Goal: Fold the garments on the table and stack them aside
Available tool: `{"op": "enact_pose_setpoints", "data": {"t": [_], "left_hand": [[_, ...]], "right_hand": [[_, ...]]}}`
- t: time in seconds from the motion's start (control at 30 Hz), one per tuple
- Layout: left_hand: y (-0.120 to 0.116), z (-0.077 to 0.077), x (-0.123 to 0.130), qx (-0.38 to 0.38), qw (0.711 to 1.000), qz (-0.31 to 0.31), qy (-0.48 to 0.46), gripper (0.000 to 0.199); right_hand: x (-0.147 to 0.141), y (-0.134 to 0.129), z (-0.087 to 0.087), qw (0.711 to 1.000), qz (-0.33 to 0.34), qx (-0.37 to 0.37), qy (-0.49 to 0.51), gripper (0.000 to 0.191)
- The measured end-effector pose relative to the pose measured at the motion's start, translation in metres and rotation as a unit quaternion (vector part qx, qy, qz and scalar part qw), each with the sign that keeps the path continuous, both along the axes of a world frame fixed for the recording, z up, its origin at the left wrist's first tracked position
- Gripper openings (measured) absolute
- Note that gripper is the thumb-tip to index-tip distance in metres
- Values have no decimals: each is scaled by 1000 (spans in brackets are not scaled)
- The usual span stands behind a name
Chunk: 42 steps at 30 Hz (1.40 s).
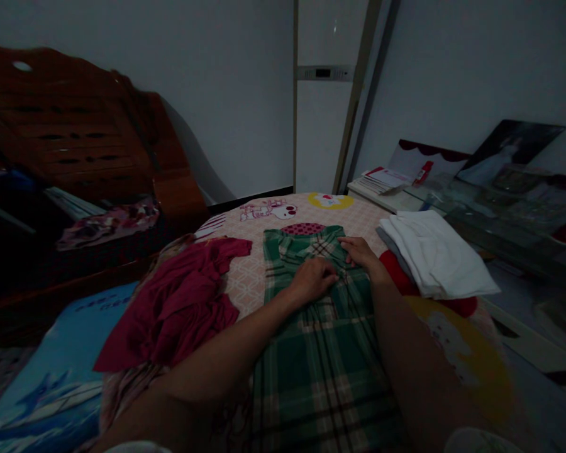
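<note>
A green plaid garment [321, 371] lies lengthwise on the patterned cloth in front of me, its far part creased and bunched. My left hand [315, 278] rests on its upper middle, fingers curled and pinching the fabric. At the garment's far right edge, my right hand [360, 251] lies with its fingers stretched out over the cloth. A pink dotted patch [304, 229] shows at the garment's top opening. To the left is a crumpled magenta garment [183, 308]. Folded white clothes [441, 251] are stacked on the right, over something red [391, 267].
The printed cloth [248, 277] covers a rounded table-like surface. A wooden bench [75, 138] stands at the left, with a blue printed cover [70, 365] nearer. A glass shelf [490, 207] with papers [382, 179] and a picture [512, 151] is at right. A tall white cabinet unit [325, 126] stands behind.
</note>
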<state>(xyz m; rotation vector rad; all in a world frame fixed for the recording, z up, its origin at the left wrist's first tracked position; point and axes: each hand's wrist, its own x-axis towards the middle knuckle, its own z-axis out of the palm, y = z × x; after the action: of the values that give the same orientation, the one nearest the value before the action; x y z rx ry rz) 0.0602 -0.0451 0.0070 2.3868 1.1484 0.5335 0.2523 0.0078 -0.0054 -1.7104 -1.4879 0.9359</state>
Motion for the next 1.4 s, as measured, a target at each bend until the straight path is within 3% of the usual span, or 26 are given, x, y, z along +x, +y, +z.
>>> {"op": "enact_pose_setpoints", "data": {"t": [0.13,0.37,0.53,0.6,0.67,0.77,0.9,1.03,1.13,1.2,1.33,1.4], "left_hand": [[-2,-8,7,-21,999,21,33,18],[2,12,-14,-24,987,53,149,14],[1,13,-21,-15,982,47,180,13],[-3,11,-18,37,992,-2,123,33],[-6,8,-15,90,989,-101,55,52],[-6,-2,-12,94,969,-224,45,54],[3,-15,-18,44,959,-250,130,56],[7,-19,-23,29,957,-248,145,59],[9,-15,-24,-6,965,-243,100,60],[17,-10,-29,-30,974,-223,20,56],[37,11,-51,-55,979,-140,-141,46],[37,23,-59,-130,968,-141,-160,42]], "right_hand": [[0,-2,1,1000,-7,1,2,45],[2,-1,1,1000,-5,-3,23,44],[0,-2,1,1000,-13,-1,27,43],[1,-2,1,1000,-8,6,22,43],[2,-2,0,1000,2,10,10,43],[3,-1,1,1000,13,-2,-15,44],[1,-3,4,1000,3,-11,-9,44],[1,-3,3,1000,-2,-10,4,44],[2,-1,2,1000,-8,-17,4,44],[2,-1,1,1000,-11,-16,9,43],[1,-3,6,998,-23,-15,52,41],[3,-5,12,995,-37,-13,88,39]]}}
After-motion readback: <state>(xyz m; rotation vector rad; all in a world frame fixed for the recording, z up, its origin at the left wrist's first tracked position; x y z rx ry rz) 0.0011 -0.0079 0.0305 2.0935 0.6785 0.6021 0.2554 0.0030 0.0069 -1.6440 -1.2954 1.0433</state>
